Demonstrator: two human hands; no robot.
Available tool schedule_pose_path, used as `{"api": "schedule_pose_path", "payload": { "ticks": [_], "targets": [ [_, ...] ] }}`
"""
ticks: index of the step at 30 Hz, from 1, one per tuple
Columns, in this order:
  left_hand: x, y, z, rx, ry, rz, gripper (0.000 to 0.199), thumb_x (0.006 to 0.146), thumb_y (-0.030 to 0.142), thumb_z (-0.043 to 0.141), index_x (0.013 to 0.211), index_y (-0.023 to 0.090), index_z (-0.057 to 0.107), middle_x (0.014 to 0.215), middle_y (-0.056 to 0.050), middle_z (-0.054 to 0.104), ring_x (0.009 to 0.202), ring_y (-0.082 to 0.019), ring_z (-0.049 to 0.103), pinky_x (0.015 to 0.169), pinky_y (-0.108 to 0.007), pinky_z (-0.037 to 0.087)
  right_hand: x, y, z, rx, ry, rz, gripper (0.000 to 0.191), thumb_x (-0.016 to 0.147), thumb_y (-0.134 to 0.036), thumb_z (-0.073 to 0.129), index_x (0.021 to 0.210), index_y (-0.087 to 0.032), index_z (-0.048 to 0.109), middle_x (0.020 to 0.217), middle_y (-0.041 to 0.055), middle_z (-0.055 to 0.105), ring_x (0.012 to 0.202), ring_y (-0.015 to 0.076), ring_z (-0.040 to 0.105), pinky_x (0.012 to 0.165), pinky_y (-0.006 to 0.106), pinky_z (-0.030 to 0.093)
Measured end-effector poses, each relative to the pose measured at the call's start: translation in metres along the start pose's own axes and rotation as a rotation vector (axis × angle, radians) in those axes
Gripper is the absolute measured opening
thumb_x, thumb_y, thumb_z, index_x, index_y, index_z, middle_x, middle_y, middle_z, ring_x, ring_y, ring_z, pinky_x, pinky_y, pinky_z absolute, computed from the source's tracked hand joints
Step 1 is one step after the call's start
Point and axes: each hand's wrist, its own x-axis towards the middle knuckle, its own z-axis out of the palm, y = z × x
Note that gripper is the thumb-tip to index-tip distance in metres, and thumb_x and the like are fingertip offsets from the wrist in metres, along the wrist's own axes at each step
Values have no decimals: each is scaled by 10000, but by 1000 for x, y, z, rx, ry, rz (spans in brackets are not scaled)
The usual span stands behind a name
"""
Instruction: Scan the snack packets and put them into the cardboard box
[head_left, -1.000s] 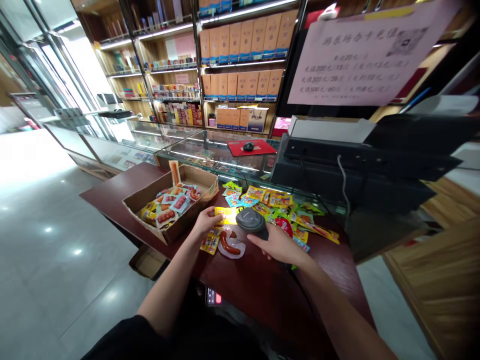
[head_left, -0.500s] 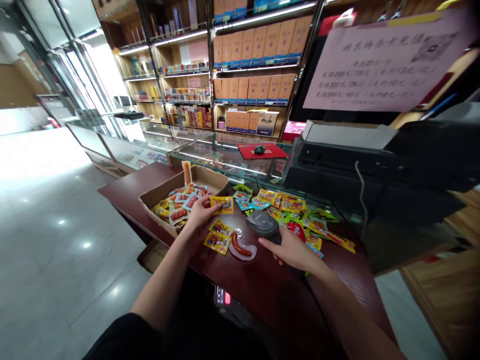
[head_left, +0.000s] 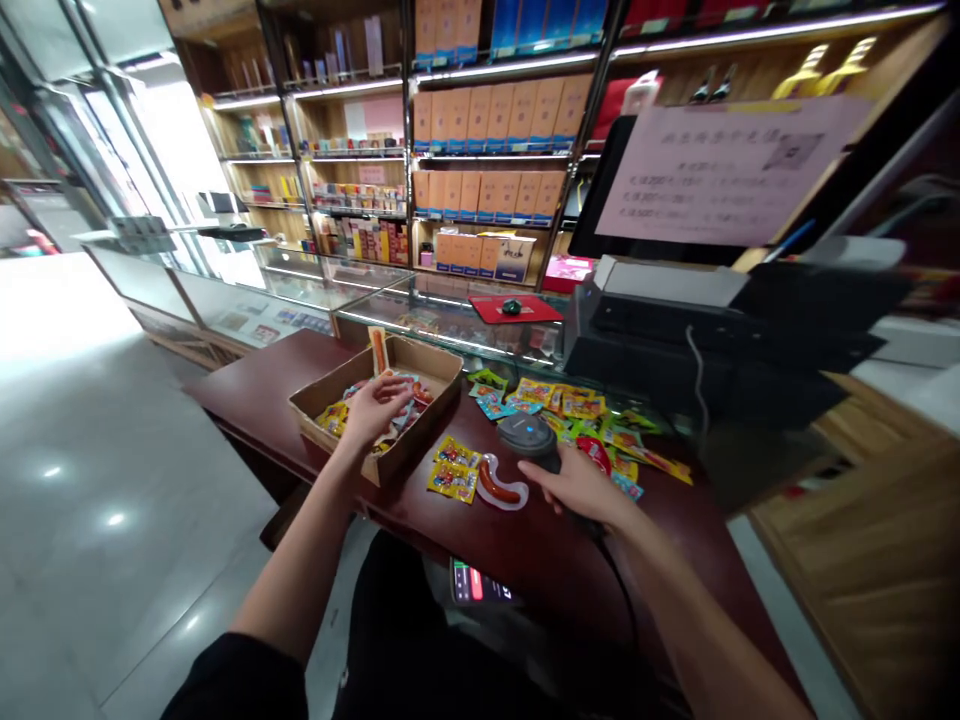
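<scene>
My left hand is over the cardboard box, fingers stretched and apart, with nothing visible in them. Inside lie several small snack packets, partly hidden by the hand, and a long packaged sausage leans upright at the back. My right hand grips a dark barcode scanner above the table, its cord trailing down. Left of the scanner, two yellow snack packets lie beside a curved sausage in clear wrap. A pile of colourful snack packets spreads behind the scanner.
Behind the dark red table runs a glass counter with a mouse on a red mat. A dark machine and a monitor with a pink notice stand at right. A lit phone is below the table edge.
My left hand has moved left from above the table to over the box, and the yellow packet it held is gone from its fingers. My right hand still holds the scanner. The view has shifted.
</scene>
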Motion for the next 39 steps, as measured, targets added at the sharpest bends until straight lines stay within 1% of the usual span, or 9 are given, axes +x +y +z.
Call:
{"api": "schedule_pose_path", "payload": {
  "ticks": [3, 7, 10, 13, 17, 22, 28, 34, 39],
  "targets": [
    [-11, -26, 34, 195, -162, 39, 373, 651, 334, 875, 964, 176, 749, 884, -93, 747, 824, -236, 714, 787, -349, 584, -9, -4, 4, -3, 15, 12, 225, 921, -386, 655, 949, -192, 545, 497, -48, 607, 411, 142, 597, 434, 226, 452],
    [-18, -58, 68, 536, -281, 106, 384, 549, 171, 882, 910, 195, 753, 919, -125, 732, 1027, -332, 694, 968, -376, 501, -20, -1, 10, 14, 64, 63, 263, 904, -410, 678, 975, -197, 541, 508, -45, 616, 428, 155, 617, 420, 225, 458],
    [-12, -73, 77, 641, -304, 31, 402, 468, 98, 875, 823, 195, 712, 941, -157, 731, 1154, -386, 653, 998, -376, 464, -29, 4, 14, 41, 77, 67, 262, 899, -403, 687, 976, -199, 541, 505, -50, 606, 419, 147, 608, 412, 216, 453],
    [-1, -82, 79, 672, -292, -12, 419, 428, 96, 886, 770, 207, 670, 963, -163, 743, 1181, -394, 641, 987, -367, 462, -38, 9, 18, 63, 93, 76, 273, 892, -403, 696, 966, -206, 524, 505, -53, 606, 418, 146, 611, 412, 212, 455],
    [14, -85, 86, 601, -259, 15, 423, 385, 64, 883, 705, 207, 645, 911, -128, 739, 1127, -362, 655, 981, -342, 460, -46, 15, 18, 74, 120, 88, 275, 892, -408, 691, 936, -210, 506, 498, -53, 604, 414, 150, 607, 405, 217, 456],
    [26, -77, 104, 522, -286, 6, 353, 465, 62, 868, 702, 197, 644, 700, -33, 664, 821, -259, 684, 802, -307, 496, -53, 19, 14, 93, 151, 95, 228, 908, -358, 670, 939, -208, 501, 485, -69, 585, 392, 133, 585, 393, 205, 449],
    [19, -59, 135, 55, -326, -219, 514, 406, 118, 967, 801, 159, 642, 597, 23, 633, 567, -137, 610, 606, -239, 467, -60, 21, 6, 117, 195, 106, 205, 913, -344, 680, 901, -203, 532, 478, -69, 576, 377, 111, 557, 382, 187, 436],
    [13, -52, 160, -18, -442, -352, 451, 419, 235, 993, 670, 141, 631, 607, -12, 675, 507, -95, 593, 482, -183, 405, -66, 28, 2, 159, 246, 134, 230, 889, -360, 719, 896, -198, 556, 480, -67, 577, 389, 110, 569, 386, 177, 433],
    [10, -50, 182, -83, -426, -401, 485, 427, 167, 986, 726, 158, 604, 619, -1, 686, 531, -100, 627, 478, -164, 410, -75, 29, -4, 142, 267, 153, 227, 899, -350, 696, 821, -196, 548, 466, -56, 568, 384, 107, 557, 385, 177, 424]
  ]
}}
